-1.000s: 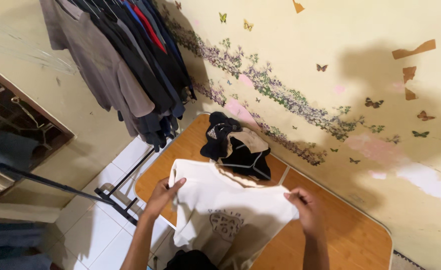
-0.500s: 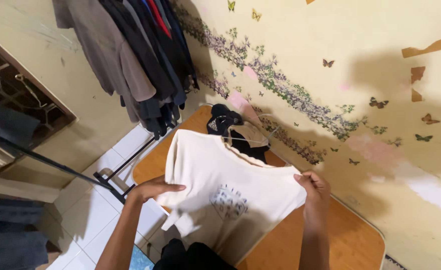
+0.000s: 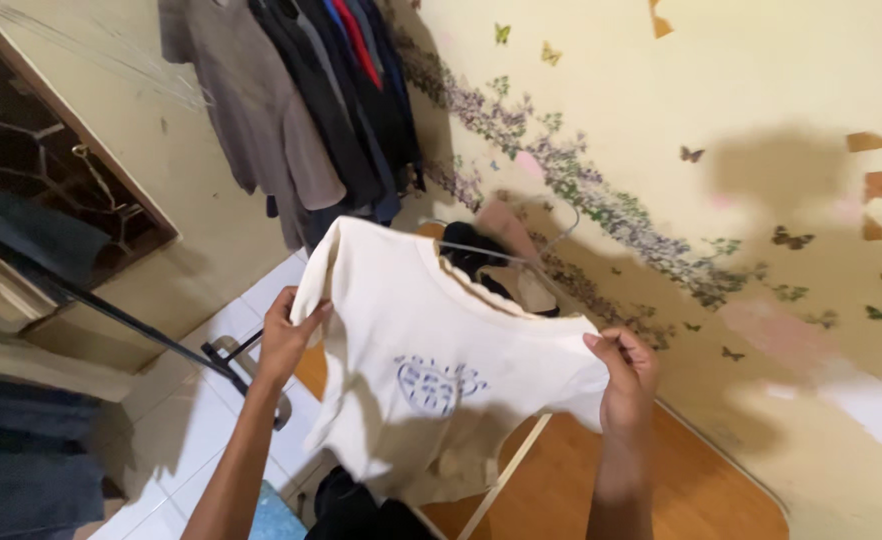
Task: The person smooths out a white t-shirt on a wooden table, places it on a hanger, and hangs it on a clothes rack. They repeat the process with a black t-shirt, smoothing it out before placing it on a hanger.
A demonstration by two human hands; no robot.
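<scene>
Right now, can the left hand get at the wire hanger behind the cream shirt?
Probably not freely: the left hand grips the cream shirt, which hangs between it and the wire hanger. The right hand holds the other shoulder.

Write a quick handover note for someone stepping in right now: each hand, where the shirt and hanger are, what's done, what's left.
Left hand: gripping the cream shirt at one shoulder.
Right hand: gripping the other shoulder.
Shirt is held up, spread open above the wooden table, printed side toward the camera.
A wire hanger shows just behind the collar; whether it is inside the shirt, I can't tell.
Done: shirt lifted and spread.
Left: not hung with the clothes on the rack.
</scene>
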